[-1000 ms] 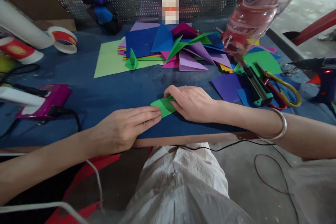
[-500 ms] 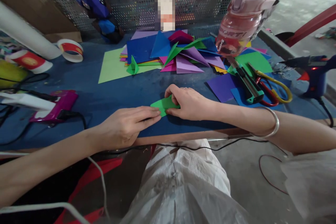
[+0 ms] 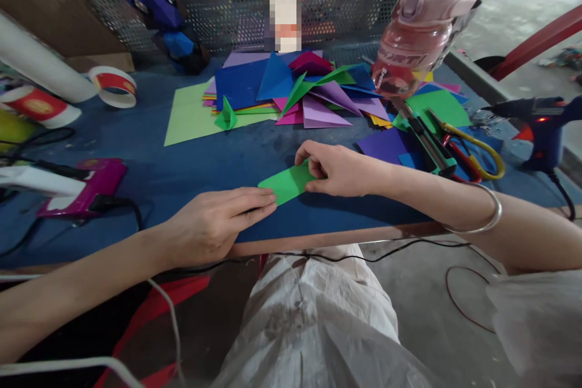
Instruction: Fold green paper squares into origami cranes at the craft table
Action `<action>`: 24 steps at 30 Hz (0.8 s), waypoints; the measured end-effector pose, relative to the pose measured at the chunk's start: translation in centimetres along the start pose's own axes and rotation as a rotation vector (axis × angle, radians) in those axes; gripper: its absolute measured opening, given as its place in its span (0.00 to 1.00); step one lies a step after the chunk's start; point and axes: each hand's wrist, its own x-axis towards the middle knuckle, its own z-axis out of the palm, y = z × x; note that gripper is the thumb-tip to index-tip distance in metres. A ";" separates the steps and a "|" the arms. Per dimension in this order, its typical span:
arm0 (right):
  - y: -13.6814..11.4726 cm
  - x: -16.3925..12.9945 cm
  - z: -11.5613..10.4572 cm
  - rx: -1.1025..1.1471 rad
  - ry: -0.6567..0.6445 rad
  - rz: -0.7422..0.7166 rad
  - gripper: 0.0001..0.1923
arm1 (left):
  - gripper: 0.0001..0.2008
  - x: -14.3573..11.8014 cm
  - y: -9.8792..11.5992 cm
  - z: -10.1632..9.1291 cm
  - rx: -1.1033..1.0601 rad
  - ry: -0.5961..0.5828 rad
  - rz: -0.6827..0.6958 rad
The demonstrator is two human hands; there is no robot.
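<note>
One green paper (image 3: 284, 187), steadied at both ends

In the head view, it lies on the bench (image 3: 195, 163) near the front edge, between your hands. Your left hand (image 3: 204, 221) rests straight fingers (image 3: 254, 195) on its left end, seemingly to hold it flat; whether they pinch or only press, you can't tell. Your right hand (image 3: 341, 170) curls in around the other end, likely for control, hiding that end. Your right forearm (image 3: 409, 188) covers part of the purple sheet (image 3: 382, 142).

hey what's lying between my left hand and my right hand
Green paper on the blue tabletop, in the head view; the left hand touches one end, the right hand the other.
</note>
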 end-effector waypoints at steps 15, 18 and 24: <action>0.5 0.0 -2.4 -0.027 -0.084 0.099 0.14 | 0.36 0.0 -0.1 -0.2 0.012 -0.028 -0.021; 0.9 0.0 -2.6 0.017 -0.102 0.085 0.17 | 0.36 0.1 0.0 -0.3 0.002 -0.019 -0.028; 0.7 0.2 -0.9 0.176 0.327 -0.072 0.12 | 0.35 0.1 -0.1 -0.3 0.022 -0.033 -0.020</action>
